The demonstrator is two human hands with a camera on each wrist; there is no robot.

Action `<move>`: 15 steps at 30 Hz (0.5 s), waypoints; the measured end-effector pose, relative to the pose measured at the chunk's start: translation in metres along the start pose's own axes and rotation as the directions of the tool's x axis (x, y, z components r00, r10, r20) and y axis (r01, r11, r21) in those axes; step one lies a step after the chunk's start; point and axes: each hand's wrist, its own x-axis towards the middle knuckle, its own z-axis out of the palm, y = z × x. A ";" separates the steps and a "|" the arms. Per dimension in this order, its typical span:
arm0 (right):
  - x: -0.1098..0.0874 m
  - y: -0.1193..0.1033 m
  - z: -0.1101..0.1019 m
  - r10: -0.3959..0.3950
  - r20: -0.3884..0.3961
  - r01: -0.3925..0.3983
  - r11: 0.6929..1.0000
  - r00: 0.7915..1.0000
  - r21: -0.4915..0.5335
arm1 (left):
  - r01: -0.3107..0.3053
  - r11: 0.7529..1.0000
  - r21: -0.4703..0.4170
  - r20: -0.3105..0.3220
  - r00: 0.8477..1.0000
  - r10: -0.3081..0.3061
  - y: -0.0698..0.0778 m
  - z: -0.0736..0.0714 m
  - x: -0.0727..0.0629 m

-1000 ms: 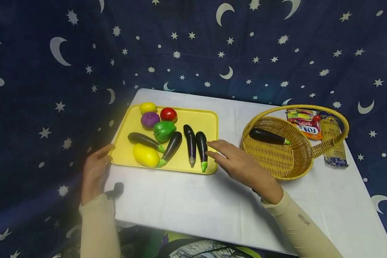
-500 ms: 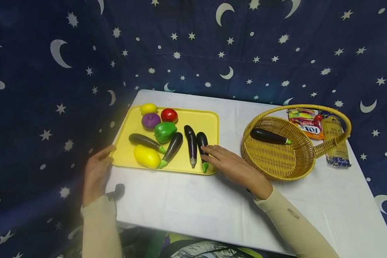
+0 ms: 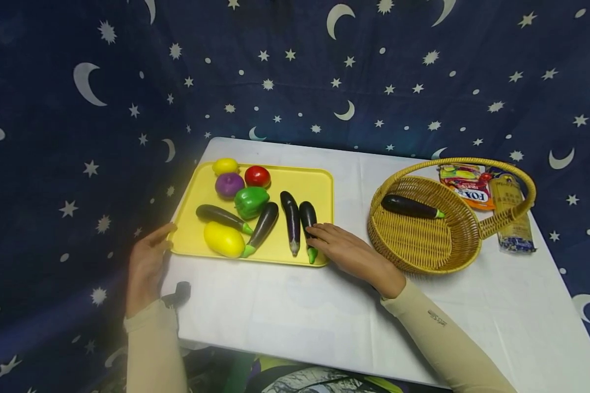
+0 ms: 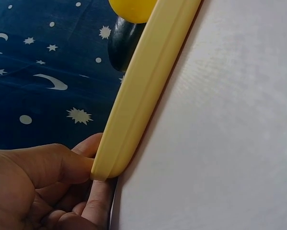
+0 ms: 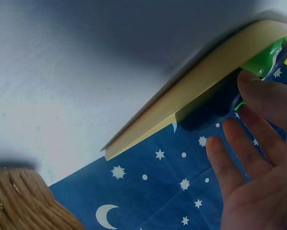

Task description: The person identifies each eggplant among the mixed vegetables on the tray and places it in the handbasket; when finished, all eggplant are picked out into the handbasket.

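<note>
My left hand (image 3: 147,265) pinches the left edge of the yellow tray (image 3: 300,174), thumb against the rim and a finger below it in the left wrist view. My right hand (image 3: 346,248) reaches over the tray's right edge, at the rightmost eggplant (image 3: 307,214). In the right wrist view the thumb lies by that dark eggplant (image 5: 208,105), and the spread fingers are not curled round it. A second upright eggplant (image 3: 290,221) lies just left. Further left are two more eggplants, a green bell pepper (image 3: 252,202), a purple round vegetable (image 3: 229,185), a tomato (image 3: 258,177) and two yellow fruits.
A wicker basket (image 3: 418,256) with a tall handle stands at the right, holding one eggplant (image 3: 410,207). Behind it lie a red-orange FOX'S fruit candy bag (image 3: 472,188) and a gold-and-blue packet (image 3: 513,229). A starry blue cloth hangs behind the white table (image 3: 275,300).
My right hand has moved left and slightly forward, from beside the rightmost eggplant to over its lower part. The left hand stays on the tray's edge.
</note>
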 end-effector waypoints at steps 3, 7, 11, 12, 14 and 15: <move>0.003 0.000 0.002 -0.021 -0.009 0.021 1.000 1.000 -0.004 | 0.002 1.000 -0.005 0.002 1.000 -0.002 0.000 0.000 0.000; 0.007 0.000 0.004 -0.068 -0.055 0.068 0.998 0.996 0.001 | 0.007 1.000 -0.008 0.005 1.000 -0.007 0.000 0.001 0.000; 0.011 -0.002 0.006 -0.105 -0.089 0.104 0.995 0.991 -0.007 | 0.013 1.000 -0.001 0.010 1.000 -0.013 0.000 0.000 0.002; 0.012 -0.002 0.006 -0.108 -0.092 0.108 0.994 0.990 -0.008 | 0.013 1.000 -0.003 0.011 1.000 -0.013 0.001 -0.001 0.003; 0.013 -0.002 0.007 -0.112 -0.089 0.112 0.994 0.990 -0.013 | 0.012 1.000 -0.008 0.011 1.000 -0.012 0.000 -0.001 0.004; 0.013 -0.003 0.007 -0.116 -0.087 0.115 0.993 0.989 -0.017 | 0.013 1.000 -0.012 0.008 1.000 -0.013 0.000 -0.001 0.005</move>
